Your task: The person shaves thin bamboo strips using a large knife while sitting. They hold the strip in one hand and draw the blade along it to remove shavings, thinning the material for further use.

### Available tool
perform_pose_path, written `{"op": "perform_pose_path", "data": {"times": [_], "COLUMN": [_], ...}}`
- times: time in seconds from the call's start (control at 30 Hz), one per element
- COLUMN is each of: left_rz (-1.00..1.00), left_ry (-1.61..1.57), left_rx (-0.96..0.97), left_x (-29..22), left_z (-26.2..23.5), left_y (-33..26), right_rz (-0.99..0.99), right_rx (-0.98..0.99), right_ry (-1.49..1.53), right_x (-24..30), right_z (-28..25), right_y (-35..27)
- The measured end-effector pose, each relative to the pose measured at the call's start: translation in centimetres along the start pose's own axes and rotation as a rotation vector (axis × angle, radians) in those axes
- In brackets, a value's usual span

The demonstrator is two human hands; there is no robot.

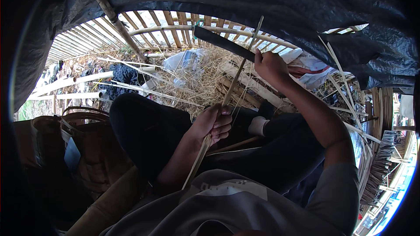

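Observation:
My left hand (213, 124) is closed around a long, narrow bamboo strip (234, 83). The strip slants from beside my lap up and to the right, past the far end of my reach. In my right hand (272, 66) is a long knife with a broad dark blade (223, 43), its tip pointing to the far left. The blade crosses the upper part of the strip close to my right fingers; whether the edge bites into it I cannot tell. The knife's handle is hidden inside my fist.
Thin shavings (214, 65) cover the ground ahead, with a clear plastic bag (186, 61) among them. Bamboo poles (72, 83) lie at the left, near a woven basket (89, 157). A slatted bamboo fence (175, 28) and dark tarpaulin (288, 0) close off the far side. Loose strips (345, 78) lean at the right.

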State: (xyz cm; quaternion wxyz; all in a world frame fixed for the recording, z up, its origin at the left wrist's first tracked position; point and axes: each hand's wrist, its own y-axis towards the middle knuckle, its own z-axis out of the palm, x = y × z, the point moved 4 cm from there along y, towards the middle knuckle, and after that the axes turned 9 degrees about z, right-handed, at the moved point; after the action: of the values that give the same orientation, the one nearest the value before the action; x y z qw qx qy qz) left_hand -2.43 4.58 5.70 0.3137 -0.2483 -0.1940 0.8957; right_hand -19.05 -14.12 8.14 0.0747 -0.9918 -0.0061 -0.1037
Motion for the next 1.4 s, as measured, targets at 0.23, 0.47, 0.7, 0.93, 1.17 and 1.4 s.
{"op": "perform_pose_path", "data": {"times": [0.23, 0.47, 0.7, 0.93, 1.17, 1.4], "left_rz": [0.023, 0.035, 0.077, 0.088, 0.076, 0.097], "left_ry": [-0.011, 0.059, 0.187, 0.179, 0.171, 0.186], "left_rx": [0.004, -0.064, -0.082, -0.055, -0.065, -0.094], "left_x": [-0.5, -0.9, -1.4, -1.0, -0.6, -1.0], "left_z": [-0.9, -0.5, -0.8, -0.9, -1.1, -1.1], "left_y": [-0.1, -0.7, -0.8, -0.3, -0.1, -0.4], "right_rz": [-0.159, -0.103, -0.031, -0.099, -0.097, -0.188], "right_rx": [0.043, -0.095, 0.233, 0.357, 0.283, 0.244], "right_ry": [0.060, 0.029, 0.138, 0.312, 0.189, 0.200], "right_x": [3.4, 1.2, 1.4, -1.2, -1.3, 1.9], "right_z": [0.3, 0.6, -0.4, 1.6, 1.4, 1.4], "right_y": [-4.9, -2.6, -2.6, 0.3, 1.3, -3.0]}}
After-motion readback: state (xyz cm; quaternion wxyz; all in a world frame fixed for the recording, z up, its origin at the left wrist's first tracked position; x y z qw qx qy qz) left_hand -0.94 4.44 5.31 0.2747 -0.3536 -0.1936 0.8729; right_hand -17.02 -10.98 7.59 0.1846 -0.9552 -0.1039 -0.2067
